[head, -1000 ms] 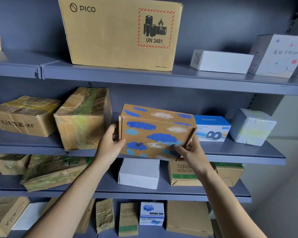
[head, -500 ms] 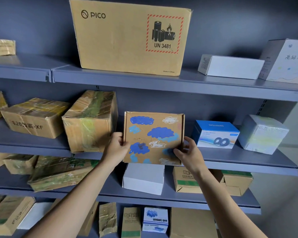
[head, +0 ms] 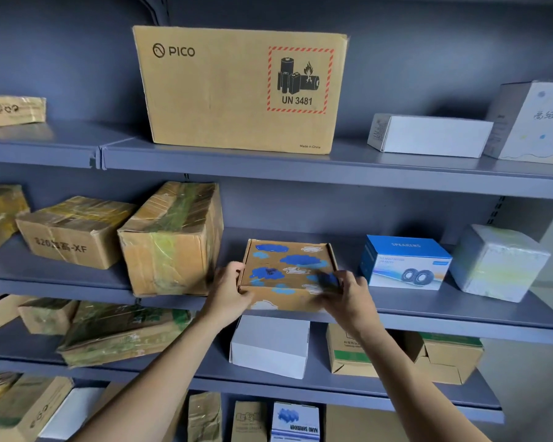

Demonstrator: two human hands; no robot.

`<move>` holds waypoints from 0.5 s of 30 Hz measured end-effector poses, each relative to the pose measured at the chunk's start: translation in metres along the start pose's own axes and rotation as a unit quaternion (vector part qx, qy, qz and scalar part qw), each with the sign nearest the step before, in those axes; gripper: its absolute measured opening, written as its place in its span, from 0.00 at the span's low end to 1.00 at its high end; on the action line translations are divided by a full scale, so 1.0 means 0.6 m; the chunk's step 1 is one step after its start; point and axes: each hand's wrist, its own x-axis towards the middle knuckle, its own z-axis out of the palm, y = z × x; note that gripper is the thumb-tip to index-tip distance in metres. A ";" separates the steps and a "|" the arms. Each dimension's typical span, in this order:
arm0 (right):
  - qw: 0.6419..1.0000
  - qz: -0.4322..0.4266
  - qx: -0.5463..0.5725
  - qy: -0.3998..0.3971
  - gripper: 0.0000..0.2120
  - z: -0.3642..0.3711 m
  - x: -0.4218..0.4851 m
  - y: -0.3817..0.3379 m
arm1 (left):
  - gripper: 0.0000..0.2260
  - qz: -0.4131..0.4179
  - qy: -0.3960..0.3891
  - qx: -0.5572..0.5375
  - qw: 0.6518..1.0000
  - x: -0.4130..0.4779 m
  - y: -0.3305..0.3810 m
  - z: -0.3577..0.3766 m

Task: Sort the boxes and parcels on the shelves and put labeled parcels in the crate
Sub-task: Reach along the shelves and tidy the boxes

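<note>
Painted box (head: 288, 271) corners behind L hand (head: 229, 290), R hand (head: 348, 293)

I'm getting blur where my right hand (head: 348, 293) covers the painted box (head: 288, 266), so its near right corner is unreadable. The drawn-on white box (head: 537, 122) runs off the right edge; the bottom-row cartons (head: 249, 422) are cropped below.

stockroom | grey metal shelves (head: 332, 169) | taped parcels (head: 173, 240) | cartons (head: 240, 87)
</note>
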 end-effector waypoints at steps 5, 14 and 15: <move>1.000 0.007 0.009 0.017 0.10 0.009 0.011 0.002 | 0.07 -0.033 0.095 0.011 0.995 -0.002 0.027 0.027; 0.997 -0.067 0.028 0.027 0.13 0.018 -0.017 -0.002 | 0.13 -0.020 0.034 -0.023 0.999 -0.046 0.023 0.020; 0.996 -0.078 0.034 0.023 0.13 0.023 -0.021 -0.006 | 0.13 -0.019 0.038 -0.030 0.999 -0.053 0.024 0.019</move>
